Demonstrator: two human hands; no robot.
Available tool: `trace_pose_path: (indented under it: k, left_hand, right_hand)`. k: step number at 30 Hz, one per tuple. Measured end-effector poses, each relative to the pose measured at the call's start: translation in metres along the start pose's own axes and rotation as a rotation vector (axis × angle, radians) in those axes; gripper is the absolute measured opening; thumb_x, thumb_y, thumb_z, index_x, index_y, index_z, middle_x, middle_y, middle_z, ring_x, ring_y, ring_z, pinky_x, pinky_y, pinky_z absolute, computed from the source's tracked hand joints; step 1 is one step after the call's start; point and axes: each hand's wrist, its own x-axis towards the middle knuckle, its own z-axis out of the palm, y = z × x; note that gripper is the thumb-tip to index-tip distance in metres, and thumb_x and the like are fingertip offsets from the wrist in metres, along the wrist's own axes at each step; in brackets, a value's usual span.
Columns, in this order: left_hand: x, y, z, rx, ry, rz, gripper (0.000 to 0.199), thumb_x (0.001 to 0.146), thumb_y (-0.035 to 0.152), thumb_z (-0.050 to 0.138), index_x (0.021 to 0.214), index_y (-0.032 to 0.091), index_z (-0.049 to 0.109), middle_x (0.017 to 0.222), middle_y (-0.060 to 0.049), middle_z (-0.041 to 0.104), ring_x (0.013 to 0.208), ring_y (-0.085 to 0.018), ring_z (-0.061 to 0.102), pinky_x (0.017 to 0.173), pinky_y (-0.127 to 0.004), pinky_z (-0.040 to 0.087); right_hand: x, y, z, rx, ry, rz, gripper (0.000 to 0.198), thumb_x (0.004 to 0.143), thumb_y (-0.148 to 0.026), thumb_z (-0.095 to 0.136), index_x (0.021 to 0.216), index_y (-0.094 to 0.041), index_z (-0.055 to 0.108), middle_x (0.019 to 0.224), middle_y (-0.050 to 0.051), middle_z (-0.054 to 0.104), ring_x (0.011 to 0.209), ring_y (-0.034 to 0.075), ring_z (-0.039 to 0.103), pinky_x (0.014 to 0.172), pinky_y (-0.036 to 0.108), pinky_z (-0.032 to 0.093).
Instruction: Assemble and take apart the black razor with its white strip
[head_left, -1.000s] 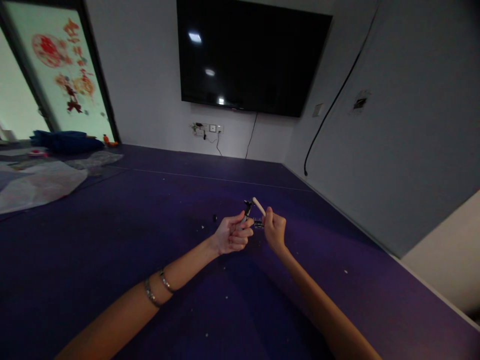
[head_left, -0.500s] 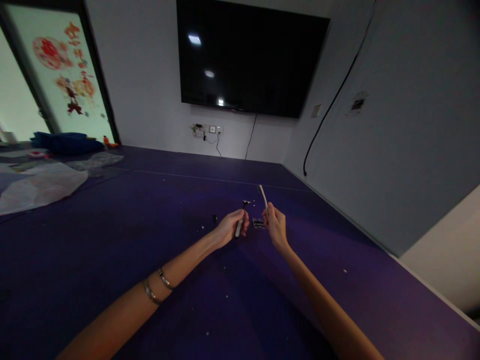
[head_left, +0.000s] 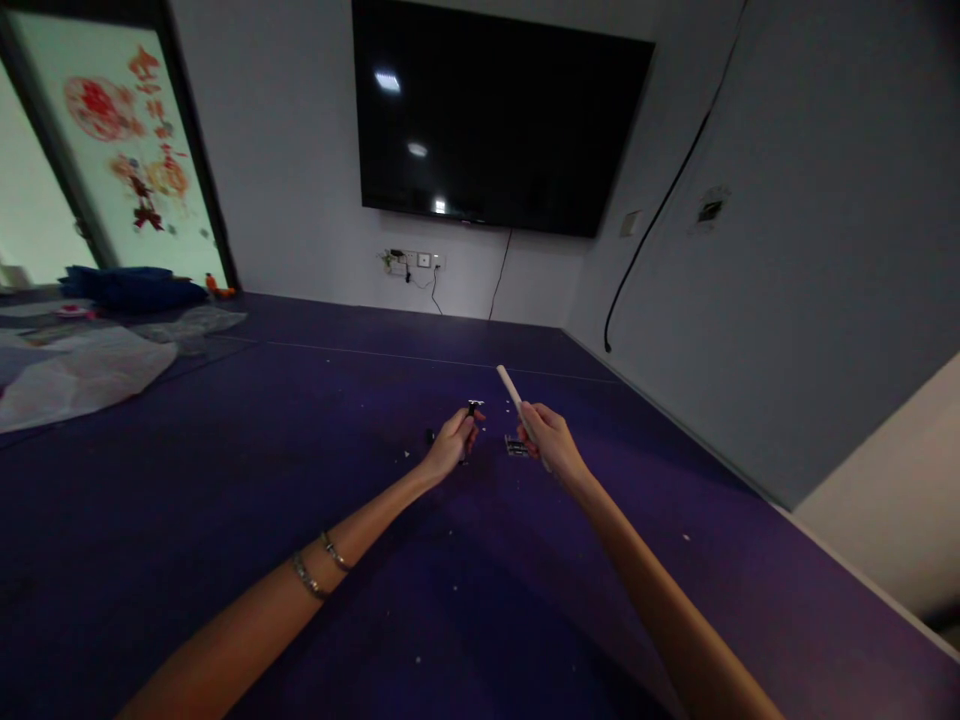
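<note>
My left hand [head_left: 450, 445] is closed around the dark handle of a razor [head_left: 472, 408]. The razor's T-shaped head sticks up above my fingers and shows a bright edge. In my closed right hand [head_left: 547, 435] is a white toothbrush [head_left: 510, 385], tilted up and to the left; its bristles cannot be made out now. The two tools are apart. Beneath the right hand, partly covered by it, lies a small flat piece with dark bars [head_left: 516, 447]. A small black piece [head_left: 430, 437] rests just left of my left hand.
White crumbs [head_left: 407, 454] are scattered over the purple surface [head_left: 360, 560]. Crumpled plastic sheeting [head_left: 97, 375] and a dark blue cloth bundle [head_left: 135, 287] lie at the far left. A black cable [head_left: 675, 185] hangs along the right wall, and a television [head_left: 495, 120] is mounted ahead.
My left hand has moved slightly left and turned the razor, hiding most of its handle. The right hand has rolled the toothbrush, which now leans further left, its bristles no longer visible.
</note>
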Motion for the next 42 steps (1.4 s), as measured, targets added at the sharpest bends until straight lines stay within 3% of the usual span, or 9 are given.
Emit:
trace_pose_path:
  k: [3, 9, 16, 22, 42]
  left_hand:
    - [0.001, 0.001, 0.000, 0.016, -0.015, 0.029, 0.032, 0.080, 0.045, 0.048, 0.089, 0.015, 0.055, 0.056, 0.005, 0.042, 0.047, -0.007, 0.039, 0.046, -0.019, 0.031]
    - [-0.001, -0.003, 0.001, 0.009, -0.107, 0.024, 0.032, 0.082, 0.047, 0.045, 0.088, 0.017, 0.051, 0.055, 0.006, 0.042, 0.043, -0.006, 0.036, 0.041, -0.017, 0.027]
    - [0.000, 0.001, 0.003, -0.059, -0.065, 0.015, 0.029, 0.079, 0.047, 0.048, 0.080, 0.017, 0.046, 0.053, 0.007, 0.039, 0.039, -0.004, 0.033, 0.039, -0.017, 0.026]
    - [-0.002, 0.002, 0.006, 0.013, -0.123, 0.034, 0.026, 0.083, 0.042, 0.044, 0.077, 0.017, 0.044, 0.054, 0.007, 0.040, 0.042, -0.004, 0.033, 0.040, -0.017, 0.026]
    - [-0.010, 0.012, 0.014, 0.056, -0.050, 0.009, 0.023, 0.080, 0.038, 0.048, 0.074, 0.016, 0.046, 0.050, 0.007, 0.040, 0.043, -0.005, 0.033, 0.043, -0.020, 0.024]
  right_hand:
    - [-0.010, -0.002, 0.002, 0.090, -0.030, 0.133, 0.036, 0.074, -0.052, 0.052, 0.082, -0.017, 0.053, 0.050, -0.007, 0.044, 0.035, 0.003, 0.031, 0.030, 0.014, 0.021]
    - [-0.046, -0.014, 0.028, 0.310, -0.105, 0.168, 0.033, 0.073, -0.046, 0.056, 0.088, -0.017, 0.055, 0.052, -0.007, 0.042, 0.036, 0.003, 0.029, 0.031, 0.013, 0.018]
    - [-0.084, 0.010, 0.060, 0.437, -0.136, 0.334, 0.035, 0.071, -0.050, 0.057, 0.085, -0.019, 0.050, 0.049, -0.011, 0.035, 0.034, 0.002, 0.022, 0.031, 0.013, 0.013]
    - [-0.073, -0.004, 0.058, 0.513, -0.051, 0.228, 0.033, 0.070, -0.048, 0.059, 0.085, -0.020, 0.049, 0.050, -0.010, 0.037, 0.034, 0.001, 0.022, 0.031, 0.013, 0.012]
    - [-0.083, -0.007, 0.068, 0.652, -0.092, 0.349, 0.035, 0.070, -0.052, 0.058, 0.075, -0.020, 0.046, 0.044, -0.012, 0.027, 0.033, 0.001, 0.015, 0.032, 0.015, 0.008]
